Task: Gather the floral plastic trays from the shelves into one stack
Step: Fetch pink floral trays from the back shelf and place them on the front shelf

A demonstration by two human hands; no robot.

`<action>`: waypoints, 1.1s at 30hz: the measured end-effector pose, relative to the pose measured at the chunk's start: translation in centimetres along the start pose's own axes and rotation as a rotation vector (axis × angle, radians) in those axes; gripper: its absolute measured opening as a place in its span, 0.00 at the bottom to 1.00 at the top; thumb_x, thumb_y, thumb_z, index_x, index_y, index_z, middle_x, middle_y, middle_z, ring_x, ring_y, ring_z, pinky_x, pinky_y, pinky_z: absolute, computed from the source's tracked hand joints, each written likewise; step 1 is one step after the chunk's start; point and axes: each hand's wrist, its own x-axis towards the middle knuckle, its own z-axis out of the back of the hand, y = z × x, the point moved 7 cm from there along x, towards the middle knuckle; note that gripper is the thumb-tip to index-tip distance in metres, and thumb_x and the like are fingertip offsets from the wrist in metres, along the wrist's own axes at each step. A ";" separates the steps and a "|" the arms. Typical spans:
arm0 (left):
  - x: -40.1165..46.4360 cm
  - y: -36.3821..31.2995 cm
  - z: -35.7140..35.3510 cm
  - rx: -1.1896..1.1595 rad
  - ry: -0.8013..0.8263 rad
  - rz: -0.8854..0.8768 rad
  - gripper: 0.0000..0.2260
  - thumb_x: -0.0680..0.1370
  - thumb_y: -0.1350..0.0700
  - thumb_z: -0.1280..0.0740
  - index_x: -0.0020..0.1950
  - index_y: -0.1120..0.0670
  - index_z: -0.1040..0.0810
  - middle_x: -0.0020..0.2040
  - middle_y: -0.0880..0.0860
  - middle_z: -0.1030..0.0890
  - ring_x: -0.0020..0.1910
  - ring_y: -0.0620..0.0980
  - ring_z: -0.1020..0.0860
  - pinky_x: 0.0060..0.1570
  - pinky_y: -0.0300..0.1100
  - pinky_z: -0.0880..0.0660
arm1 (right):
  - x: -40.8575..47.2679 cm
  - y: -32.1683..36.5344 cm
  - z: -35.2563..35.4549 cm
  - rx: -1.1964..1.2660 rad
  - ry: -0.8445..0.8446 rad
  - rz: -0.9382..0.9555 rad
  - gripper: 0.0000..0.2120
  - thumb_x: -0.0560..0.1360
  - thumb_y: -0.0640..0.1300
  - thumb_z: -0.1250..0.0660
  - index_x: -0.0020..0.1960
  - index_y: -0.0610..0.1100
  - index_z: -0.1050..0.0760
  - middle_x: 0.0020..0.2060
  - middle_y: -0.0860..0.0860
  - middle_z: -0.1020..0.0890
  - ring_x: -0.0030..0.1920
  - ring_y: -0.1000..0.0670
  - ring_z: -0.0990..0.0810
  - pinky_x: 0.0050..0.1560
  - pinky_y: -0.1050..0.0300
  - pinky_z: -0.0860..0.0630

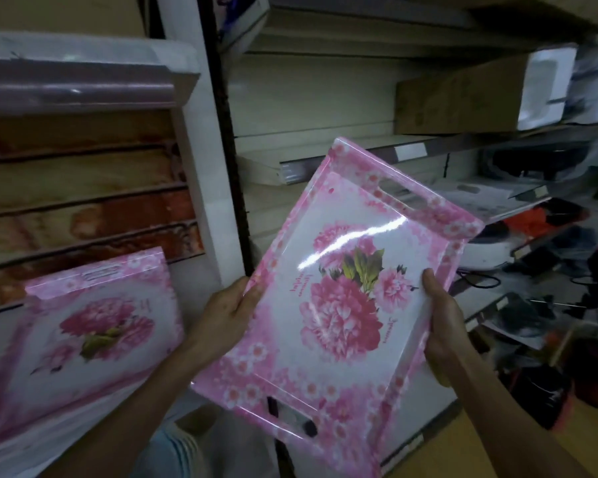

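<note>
Both hands grip 1 pink floral tray (pixel 339 291) in mid-air in front of the shelves: the left hand (pixel 228 310) clasps its left long edge with the thumb on top, and the right hand (pixel 442 317) clasps the right long edge, thumb lying on the printed face. This tray is tilted, its handle slot pointing up toward the right-hand shelf (pixel 370 151). A 2nd floral tray (pixel 94 332) leans at the lower left, below a row of brown patterned trays (pixel 83 201) stacked on edge. Blurred boxes (pixel 463 98) sit on the upper right shelf.
</note>
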 end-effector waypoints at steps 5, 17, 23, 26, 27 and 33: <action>-2.7 1.4 5.8 0.038 -0.105 0.013 0.13 0.82 0.45 0.42 0.46 0.49 0.23 0.34 0.51 0.19 0.30 0.42 0.22 0.30 0.34 0.27 | 0.7 -2.5 -6.2 0.005 0.112 -0.055 0.17 0.77 0.56 0.35 0.56 0.46 0.17 0.55 0.41 0.15 0.53 0.40 0.15 0.42 0.47 0.17; -10.6 5.4 17.8 0.158 -0.355 0.178 0.13 0.81 0.42 0.43 0.39 0.40 0.26 0.33 0.43 0.20 0.30 0.39 0.24 0.29 0.29 0.29 | -0.3 -9.1 -21.1 -0.028 0.374 -0.183 0.19 0.78 0.54 0.36 0.64 0.44 0.23 0.56 0.42 0.16 0.55 0.40 0.16 0.48 0.45 0.18; -13.6 7.6 21.9 0.037 -0.425 0.291 0.17 0.80 0.41 0.40 0.52 0.54 0.22 0.43 0.56 0.16 0.36 0.50 0.20 0.39 0.47 0.23 | -1.2 -11.8 -28.0 -0.032 0.508 -0.283 0.19 0.80 0.53 0.38 0.67 0.44 0.25 0.59 0.43 0.17 0.57 0.42 0.17 0.46 0.48 0.18; -14.5 8.8 23.8 0.023 -0.466 0.329 0.16 0.79 0.38 0.41 0.49 0.48 0.20 0.41 0.52 0.15 0.35 0.44 0.19 0.34 0.39 0.23 | -1.9 -12.4 -31.1 -0.087 0.570 -0.288 0.22 0.80 0.54 0.39 0.70 0.44 0.28 0.63 0.43 0.20 0.62 0.42 0.20 0.59 0.44 0.22; -14.6 9.3 24.3 0.001 -0.470 0.345 0.18 0.79 0.37 0.41 0.49 0.49 0.20 0.42 0.50 0.14 0.37 0.44 0.17 0.34 0.38 0.22 | -2.0 -12.7 -31.9 -0.110 0.578 -0.281 0.22 0.80 0.53 0.39 0.71 0.44 0.29 0.63 0.43 0.20 0.63 0.41 0.21 0.64 0.42 0.26; -14.3 12.8 27.2 -0.172 -0.561 0.463 0.20 0.80 0.43 0.38 0.53 0.59 0.19 0.48 0.60 0.15 0.47 0.63 0.17 0.49 0.61 0.20 | -3.1 -14.7 -35.4 -0.267 0.595 -0.223 0.17 0.81 0.45 0.37 0.68 0.42 0.27 0.61 0.42 0.19 0.60 0.40 0.19 0.65 0.40 0.26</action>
